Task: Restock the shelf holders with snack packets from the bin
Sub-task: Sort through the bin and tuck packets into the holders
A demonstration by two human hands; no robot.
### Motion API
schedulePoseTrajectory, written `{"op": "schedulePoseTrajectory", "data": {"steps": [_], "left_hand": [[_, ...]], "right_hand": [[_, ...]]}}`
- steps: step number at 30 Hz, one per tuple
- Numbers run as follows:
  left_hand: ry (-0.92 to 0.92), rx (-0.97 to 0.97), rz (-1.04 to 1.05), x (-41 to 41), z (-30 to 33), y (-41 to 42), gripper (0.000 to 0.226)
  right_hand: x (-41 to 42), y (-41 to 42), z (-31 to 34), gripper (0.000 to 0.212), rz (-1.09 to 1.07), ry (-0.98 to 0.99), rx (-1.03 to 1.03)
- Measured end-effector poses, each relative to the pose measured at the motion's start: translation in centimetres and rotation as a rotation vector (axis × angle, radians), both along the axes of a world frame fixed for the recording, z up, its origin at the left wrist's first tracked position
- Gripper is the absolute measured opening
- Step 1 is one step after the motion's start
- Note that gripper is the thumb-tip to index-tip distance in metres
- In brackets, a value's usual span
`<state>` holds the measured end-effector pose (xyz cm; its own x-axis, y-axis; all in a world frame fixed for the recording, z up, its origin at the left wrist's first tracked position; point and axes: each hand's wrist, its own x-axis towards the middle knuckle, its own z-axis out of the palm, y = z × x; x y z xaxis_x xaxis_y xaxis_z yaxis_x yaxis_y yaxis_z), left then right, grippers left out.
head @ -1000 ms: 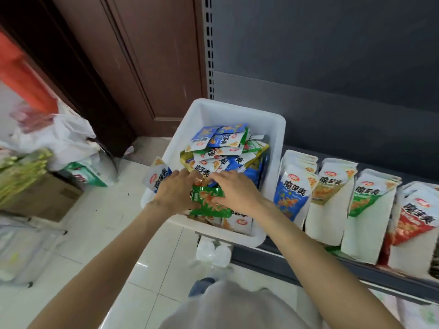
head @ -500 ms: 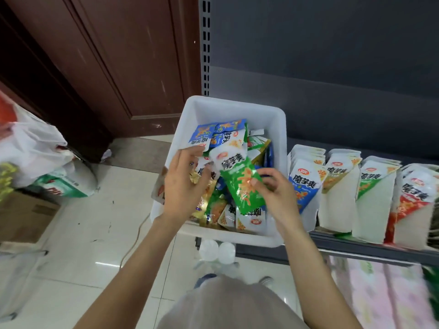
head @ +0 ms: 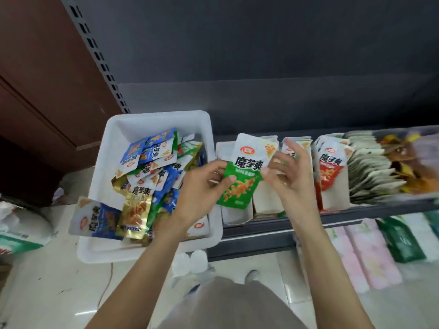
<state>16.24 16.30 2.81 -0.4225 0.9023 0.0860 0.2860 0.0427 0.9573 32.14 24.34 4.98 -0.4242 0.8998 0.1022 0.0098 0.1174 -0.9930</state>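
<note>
A green and white snack packet (head: 244, 172) hangs upright between my hands, in front of the white shelf holders (head: 237, 214). My left hand (head: 202, 191) pinches its left edge with thumb and fingers. My right hand (head: 288, 174) touches its right edge, fingers spread and loosely bent. The white bin (head: 156, 119) stands at the left, heaped with blue, gold and green packets (head: 147, 176). A blue packet (head: 95, 219) hangs over the bin's left rim. A holder with red packets (head: 330, 172) stands further right.
The dark shelf (head: 356, 212) carries more packets (head: 370, 167) lying stacked at the right. Pink and green packs (head: 370, 252) lie on the level below. White bags (head: 21, 231) sit on the tiled floor at the left. A brown door (head: 47, 79) is behind the bin.
Both hands lifted the green packet out of the bin and carried it right, to the front of the shelf holders. The view swung right and down.
</note>
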Motion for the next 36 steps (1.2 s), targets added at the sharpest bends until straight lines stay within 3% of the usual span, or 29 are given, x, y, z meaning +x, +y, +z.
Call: {"op": "schedulePoseTrajectory", "data": {"steps": [2,5,8,21,25,31,36], "left_hand": [[0.091,0.018,-0.076,2.7,0.6,1.7,0.023],[0.155,0.066,-0.143,6.7,1.0,5.0,0.017],[0.179,0.068,-0.138,9.6,0.7,8.6,0.018],[0.559,-0.109,0.079,9.7,-3.2,12.0,0.008],[0.618,-0.157,0.173,10.1,-3.2,12.7,0.011],[0.645,-0.104,0.24,9.8,-2.4,12.7,0.022],[0.854,0.236,0.365,8.3,-1.2,7.7,0.014]], "right_hand": [[3.7,2.0,1.8,0.056,0.008,-0.112,0.152],[8.3,4.9,3.3,0.024,-0.028,-0.377,0.312],[11.1,7.8,3.5,0.013,-0.084,-0.449,0.448],[9.0,15.0,-2.5,0.016,0.207,-0.714,0.704],[8.0,15.7,-4.4,0.016,0.168,-0.878,0.836],[7.3,15.5,-4.7,0.015,-0.072,-0.669,0.818],[7.1,11.6,-3.1,0.014,-0.086,-0.368,0.628]]}}
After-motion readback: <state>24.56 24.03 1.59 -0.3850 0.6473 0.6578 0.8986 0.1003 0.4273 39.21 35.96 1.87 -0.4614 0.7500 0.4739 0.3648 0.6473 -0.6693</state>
